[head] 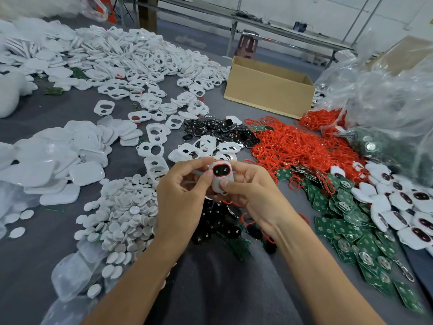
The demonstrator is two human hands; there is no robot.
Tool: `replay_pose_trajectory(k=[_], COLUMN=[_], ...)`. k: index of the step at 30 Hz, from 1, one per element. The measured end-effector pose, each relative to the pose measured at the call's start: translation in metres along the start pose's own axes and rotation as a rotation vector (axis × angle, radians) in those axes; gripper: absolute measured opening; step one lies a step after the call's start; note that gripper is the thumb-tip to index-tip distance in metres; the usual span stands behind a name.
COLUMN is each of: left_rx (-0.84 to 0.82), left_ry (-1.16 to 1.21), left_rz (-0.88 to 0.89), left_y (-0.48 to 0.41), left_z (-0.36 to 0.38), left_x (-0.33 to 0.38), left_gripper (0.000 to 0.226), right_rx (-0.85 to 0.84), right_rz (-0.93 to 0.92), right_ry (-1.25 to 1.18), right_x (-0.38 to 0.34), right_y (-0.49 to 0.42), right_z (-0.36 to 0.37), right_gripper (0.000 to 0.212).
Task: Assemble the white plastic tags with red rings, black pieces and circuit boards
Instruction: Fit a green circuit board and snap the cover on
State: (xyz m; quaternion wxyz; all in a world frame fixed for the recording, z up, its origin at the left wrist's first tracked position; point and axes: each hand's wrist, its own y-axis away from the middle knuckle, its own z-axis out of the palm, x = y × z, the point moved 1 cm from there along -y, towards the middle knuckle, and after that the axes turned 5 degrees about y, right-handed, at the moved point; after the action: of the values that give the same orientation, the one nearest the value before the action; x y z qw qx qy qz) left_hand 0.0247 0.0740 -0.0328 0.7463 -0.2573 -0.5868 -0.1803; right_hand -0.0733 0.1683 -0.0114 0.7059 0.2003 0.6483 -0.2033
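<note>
Grey cloth-covered worktable (pixel 70 109), in a workshop with metal benches behind.

Item in hand: one white plastic tag (pixel 216 187), rounded oblong, held above the table between your two hands. Its long axis stood near upright, face towards you. A black oval piece (pixel 220 171) sat in its upper opening, edged by a thin red ring (pixel 213 172).

Left hand (pixel 180 195): fingers curled, thumb and forefinger pinching the tag's left edge.

Right hand (pixel 248 191): fingers curled behind the tag, thumb pressed on the lower round opening. What lay under the thumb could not be told.

Stock, outward:
- loose black pieces (pixel 220 130), just beyond the hands and also beneath them;
- white round discs (pixel 121 219), to your left;
- white frames (pixel 140 62) and white covers (pixel 58 160), further left;
- tangled red rings (pixel 293 146), right and beyond;
- green circuit boards (pixel 351 219), right, nearer your right hand;
- assembled tags (pixel 410 207), far right.

Probable step: pressing the parts home.
</note>
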Motion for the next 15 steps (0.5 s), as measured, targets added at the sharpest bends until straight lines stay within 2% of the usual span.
replay_pose_trajectory(k=[5,9,12,15], left_rx=[-0.018,-0.039,-0.053,-0.064], left_ry=[0.062,0.219,0.316,0.308], left_rz=[-0.079,-0.189,-0.235,-0.226], left_y=[-0.0006,-0.0025,-0.003,-0.0029], left_z=[0.0013,0.0004,-0.0002,0.0], left_x=[0.0011,-0.0004,0.0001,-0.0001], left_gripper=[0.015,0.013,0.012,0.02], right_rx=[-0.03,-0.057,-0.016,0.051], right_rz=[0.005,0.009,0.002,-0.05], right_ry=[0.058,0.097,0.086,0.11], right_x=[-0.0008,-0.0029,-0.0043,-0.003], right_y=[0.0,0.0018,0.0015,0.0009], right_z=[0.0002,0.0013,0.0034,0.0056], right_gripper=[0.031,0.025,0.024,0.016])
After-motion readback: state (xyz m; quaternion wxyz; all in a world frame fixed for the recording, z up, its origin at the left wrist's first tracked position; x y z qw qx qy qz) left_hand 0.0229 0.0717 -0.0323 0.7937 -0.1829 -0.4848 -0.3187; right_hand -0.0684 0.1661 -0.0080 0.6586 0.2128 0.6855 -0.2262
